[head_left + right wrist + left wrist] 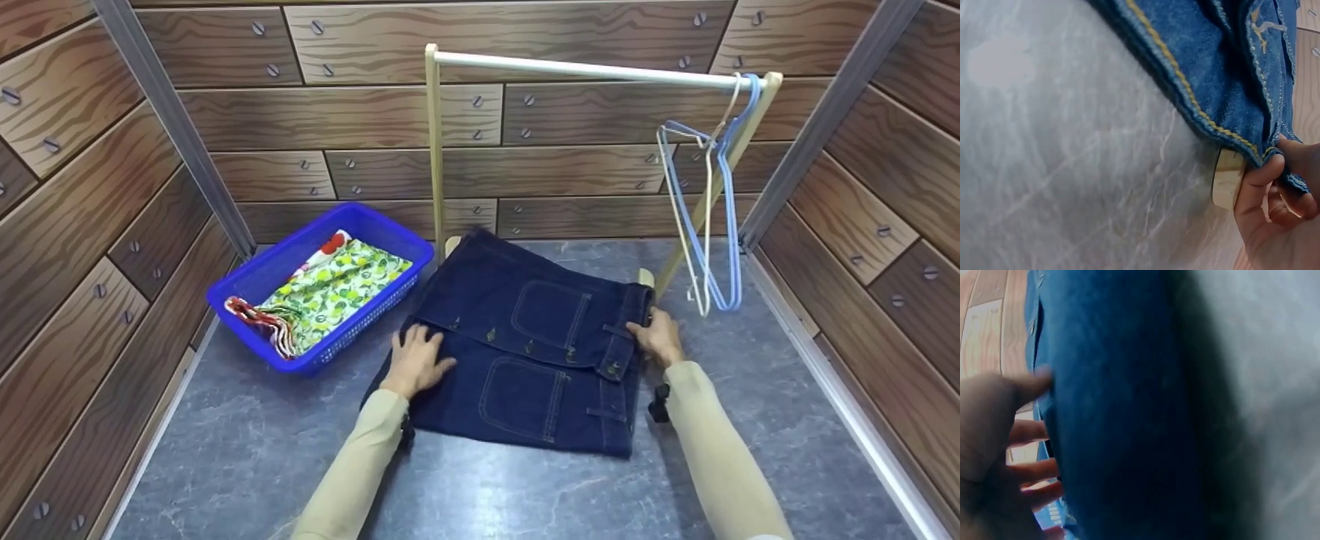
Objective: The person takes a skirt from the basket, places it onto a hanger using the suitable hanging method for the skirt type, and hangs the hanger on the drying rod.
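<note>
A dark blue denim skirt (517, 345) with a buttoned front and two stitched pockets lies spread on the grey floor, its waistband to the right. My left hand (416, 361) rests on the skirt's left part, fingers spread. In the left wrist view, the thumb and fingers (1030, 433) of that hand lie against the denim. At the opposite side, my right hand (658, 337) pinches the waistband edge. Close up in the right wrist view, the thumb and fingers (1258, 188) grip a corner of the yellow-stitched denim.
A blue plastic basket (349, 349) holding patterned folded cloth (337, 281) stands at the left. Behind the skirt rises a wooden rack with a white rail (585, 67). White and blue hangers (724, 217) hang at its right end. A wooden rack foot (1227, 183) shows beside the right hand.
</note>
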`<state>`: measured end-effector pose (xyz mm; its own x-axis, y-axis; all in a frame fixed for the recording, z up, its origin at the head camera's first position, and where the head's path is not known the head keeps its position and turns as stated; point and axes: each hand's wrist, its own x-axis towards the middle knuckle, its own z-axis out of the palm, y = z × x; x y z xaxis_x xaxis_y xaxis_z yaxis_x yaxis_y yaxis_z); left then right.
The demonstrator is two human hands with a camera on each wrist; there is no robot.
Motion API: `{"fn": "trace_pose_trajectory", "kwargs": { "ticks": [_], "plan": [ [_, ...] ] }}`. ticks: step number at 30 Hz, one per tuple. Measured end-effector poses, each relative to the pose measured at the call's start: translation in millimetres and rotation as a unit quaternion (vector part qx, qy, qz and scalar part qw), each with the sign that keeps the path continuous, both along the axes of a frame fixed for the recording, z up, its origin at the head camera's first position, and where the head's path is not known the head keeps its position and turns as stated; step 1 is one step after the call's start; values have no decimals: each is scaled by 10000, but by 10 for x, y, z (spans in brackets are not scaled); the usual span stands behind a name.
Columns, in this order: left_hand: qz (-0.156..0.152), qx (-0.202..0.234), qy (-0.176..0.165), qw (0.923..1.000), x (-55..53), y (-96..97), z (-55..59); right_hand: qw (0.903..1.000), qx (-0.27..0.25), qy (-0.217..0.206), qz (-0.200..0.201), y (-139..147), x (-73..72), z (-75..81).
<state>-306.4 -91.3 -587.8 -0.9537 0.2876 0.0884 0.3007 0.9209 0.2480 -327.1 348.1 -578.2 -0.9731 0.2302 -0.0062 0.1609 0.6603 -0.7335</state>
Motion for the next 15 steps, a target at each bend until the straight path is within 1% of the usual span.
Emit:
{"fn": "trace_pose_trajectory", "kwargs": {
  "ticks": [3,5,6,8,10,13,15],
  "plan": [
    [-86,-40,-686,9976,17,28,-13,10000,-50,-16,51,0,-1,-19],
    [-144,56,-1014,9947,28,40,-17,10000,-33,-50,72,3,3,-26],
    [-197,121,-1122,9934,34,46,-16,9999,-61,-73,77,6,6,-26],
    [-348,277,-1203,9917,49,56,-12,9998,-139,-125,55,12,11,-25],
    [-491,374,-1176,9911,69,69,-8,9996,-219,-151,47,14,16,-20],
    [-634,428,-1007,9920,103,96,-4,9997,-233,-100,33,8,32,-13],
    [-699,351,-854,9933,131,117,-1,9998,-200,-15,10,-4,44,-14]
  ]
}}
